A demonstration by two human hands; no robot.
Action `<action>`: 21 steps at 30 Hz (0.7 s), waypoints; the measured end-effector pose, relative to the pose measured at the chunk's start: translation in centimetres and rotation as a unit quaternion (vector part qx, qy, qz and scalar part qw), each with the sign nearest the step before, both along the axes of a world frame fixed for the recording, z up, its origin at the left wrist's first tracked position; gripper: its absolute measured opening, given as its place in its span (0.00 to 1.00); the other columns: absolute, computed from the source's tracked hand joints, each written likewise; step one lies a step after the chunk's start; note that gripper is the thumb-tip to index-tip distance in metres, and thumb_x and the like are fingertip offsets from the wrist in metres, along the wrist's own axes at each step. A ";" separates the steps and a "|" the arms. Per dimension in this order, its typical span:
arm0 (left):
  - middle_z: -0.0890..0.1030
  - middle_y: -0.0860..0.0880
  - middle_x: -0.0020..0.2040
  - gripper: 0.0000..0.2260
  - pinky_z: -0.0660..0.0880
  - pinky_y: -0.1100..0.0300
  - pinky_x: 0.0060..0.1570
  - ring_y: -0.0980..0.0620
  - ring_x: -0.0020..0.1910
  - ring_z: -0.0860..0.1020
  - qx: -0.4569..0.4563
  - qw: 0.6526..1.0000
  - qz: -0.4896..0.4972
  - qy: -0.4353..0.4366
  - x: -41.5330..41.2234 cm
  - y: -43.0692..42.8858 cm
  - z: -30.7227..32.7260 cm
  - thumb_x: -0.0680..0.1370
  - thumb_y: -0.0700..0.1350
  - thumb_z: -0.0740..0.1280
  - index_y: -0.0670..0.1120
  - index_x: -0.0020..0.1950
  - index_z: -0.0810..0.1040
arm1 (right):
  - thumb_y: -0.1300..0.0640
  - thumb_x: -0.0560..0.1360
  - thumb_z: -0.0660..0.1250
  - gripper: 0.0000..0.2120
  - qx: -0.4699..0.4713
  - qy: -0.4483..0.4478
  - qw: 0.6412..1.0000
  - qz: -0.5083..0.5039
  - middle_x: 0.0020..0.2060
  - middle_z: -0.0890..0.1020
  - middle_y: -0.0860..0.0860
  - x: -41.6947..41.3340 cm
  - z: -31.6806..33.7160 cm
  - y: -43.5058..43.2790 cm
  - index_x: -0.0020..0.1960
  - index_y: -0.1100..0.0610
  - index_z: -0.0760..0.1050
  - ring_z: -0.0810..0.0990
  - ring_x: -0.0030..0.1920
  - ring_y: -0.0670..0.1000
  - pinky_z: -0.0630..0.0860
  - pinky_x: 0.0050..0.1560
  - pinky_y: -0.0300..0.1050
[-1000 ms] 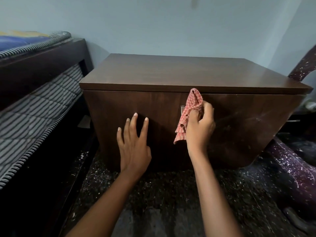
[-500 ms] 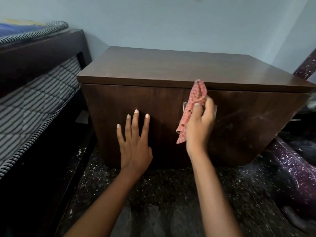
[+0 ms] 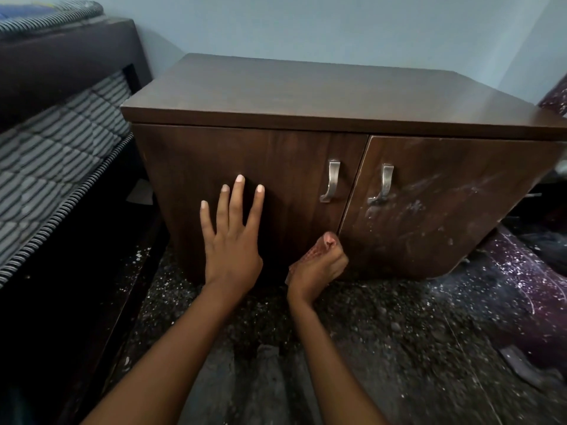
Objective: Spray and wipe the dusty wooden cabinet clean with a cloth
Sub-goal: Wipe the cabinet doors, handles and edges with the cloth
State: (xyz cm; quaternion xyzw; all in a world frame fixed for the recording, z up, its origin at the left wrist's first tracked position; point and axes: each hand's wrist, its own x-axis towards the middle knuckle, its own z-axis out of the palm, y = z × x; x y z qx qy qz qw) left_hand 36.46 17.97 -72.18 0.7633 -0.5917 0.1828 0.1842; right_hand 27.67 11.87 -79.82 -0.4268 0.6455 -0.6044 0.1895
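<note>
Our right hand (image 3: 316, 266) closes its grip tight around a bunched pink checked cloth (image 3: 326, 242), fingers curled over it so that only a tuft shows above them. We hold the cloth low against the front of the dark wooden cabinet (image 3: 306, 93), at the foot of the seam between its two doors. Our left hand (image 3: 231, 240) lies flat on the left door (image 3: 190, 167), its grip apart, fingers straight and spread. The right door (image 3: 445, 210) is streaked with pale dust; the left door looks cleaner. A curved metal handle sits on each door beside the seam. The cabinet stands on a dark speckled floor (image 3: 399, 332) against a pale blue wall (image 3: 306, 26), with a bed (image 3: 61, 142) and its striped mattress at left.
</note>
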 end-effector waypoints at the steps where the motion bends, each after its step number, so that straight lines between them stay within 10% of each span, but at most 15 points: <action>1: 0.43 0.45 0.77 0.45 0.44 0.40 0.71 0.42 0.76 0.48 0.002 1.000 -0.003 -0.005 0.2 0.0 -0.1 0.65 0.35 0.66 0.51 0.78 0.49 | 0.70 0.74 0.59 0.17 0.033 -0.034 0.999 -0.004 0.56 0.73 0.65 0.1 -0.8 0.1 0.62 0.66 0.70 0.71 0.59 0.65 0.65 0.59 0.48; 11: 0.35 0.45 0.75 0.44 0.38 0.41 0.71 0.42 0.76 0.41 0.012 1.000 -0.001 0.008 -0.2 -0.1 0.2 0.68 0.36 0.64 0.51 0.78 0.42 | 0.57 0.83 0.49 0.17 0.318 -0.402 0.852 0.106 0.65 0.72 0.61 1.7 -4.3 0.6 0.69 0.62 0.61 0.75 0.60 0.60 0.74 0.58 0.54; 18: 0.45 0.44 0.77 0.43 0.43 0.38 0.70 0.41 0.76 0.48 -0.019 1.000 0.014 -0.016 -0.3 -0.4 -0.4 0.65 0.35 0.64 0.49 0.78 0.51 | 0.57 0.80 0.56 0.14 0.305 -0.547 0.743 0.235 0.34 0.82 0.55 -1.2 -0.7 3.4 0.43 0.62 0.76 0.80 0.32 0.52 0.77 0.36 0.42; 21: 0.50 0.42 0.77 0.43 0.47 0.37 0.70 0.41 0.75 0.52 -0.031 0.999 0.018 -0.035 -0.1 -0.4 -0.5 0.64 0.35 0.67 0.48 0.77 0.55 | 0.62 0.75 0.65 0.08 0.167 -0.475 0.852 0.148 0.43 0.81 0.57 -3.7 3.8 4.5 0.53 0.63 0.76 0.80 0.42 0.55 0.75 0.42 0.45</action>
